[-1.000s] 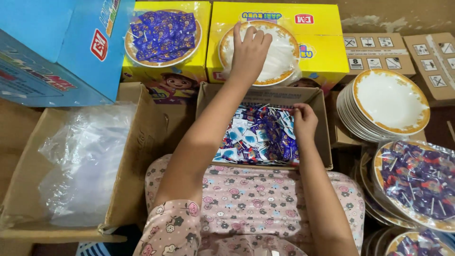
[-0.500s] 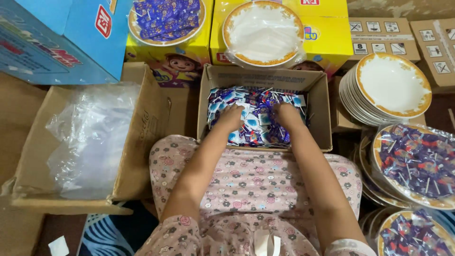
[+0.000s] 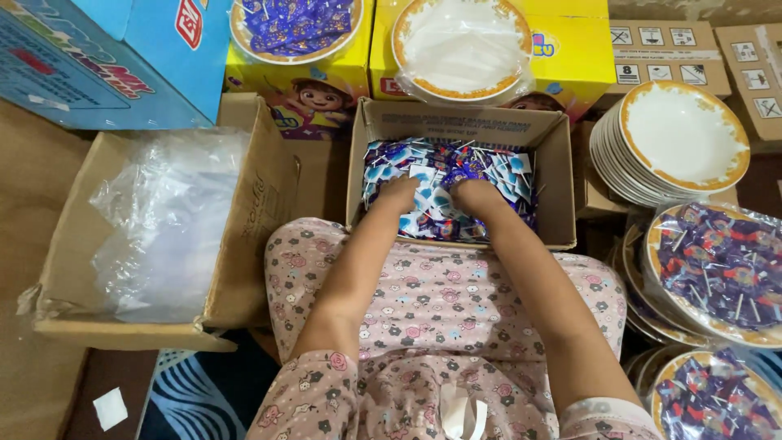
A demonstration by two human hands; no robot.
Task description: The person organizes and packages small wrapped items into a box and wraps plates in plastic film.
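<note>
Now both hands, left hand (image 3: pixel 397 195) & right hand (image 3: pixel 475 195), dig into wrapped lollipops (image 3: pixel 497 175) in cardboard box (image 3: pixel 456 126). Fingers buried, so grip can't be told. Bag-lined plate (image 3: pixel 462 45) sits far, on yellow box (image 3: pixel 570 57).

the open top of the cardboard box (image 3: pixel 456 130) is unblocked from above; its four walls close in the sweets (image 3: pixel 489 167); the far side is barred by yellow boxes (image 3: pixel 570 57) carrying a bagged plate (image 3: pixel 460 45); the right is crowded by stacked plates (image 3: pixel 676 143); the left is walled by a box of plastic bags (image 3: pixel 163 228).
</note>
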